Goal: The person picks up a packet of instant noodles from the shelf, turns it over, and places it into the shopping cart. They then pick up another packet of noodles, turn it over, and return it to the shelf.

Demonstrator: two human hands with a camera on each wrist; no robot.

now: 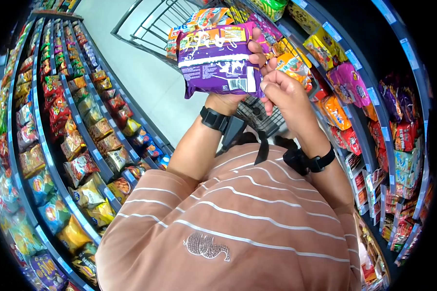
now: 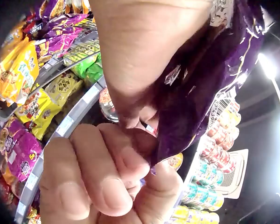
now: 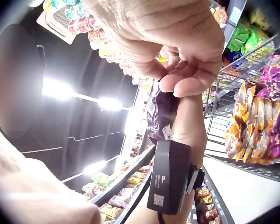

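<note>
A purple snack bag [image 1: 218, 60], its back with the barcode facing up, rests on the left hand [image 1: 226, 99], whose fingertips curl over the bag's right edge. The right hand [image 1: 284, 89] pinches the bag's lower right corner between thumb and index finger. In the left wrist view, the right hand [image 2: 107, 172] holds the edge of the dark purple bag [image 2: 186, 116] beside the left hand [image 2: 135, 51]. The right wrist view shows the right hand [image 3: 168, 46] at one end of the bag [image 3: 161, 112]; most of the bag is hidden there.
A wire shopping cart [image 1: 145, 36] with orange and purple bags stands just beyond the hands. Shelves of packaged snacks [image 1: 82, 165] line the left side, and more shelves [image 1: 369, 92] run close along the right. Pale floor [image 1: 109, 29] shows between them.
</note>
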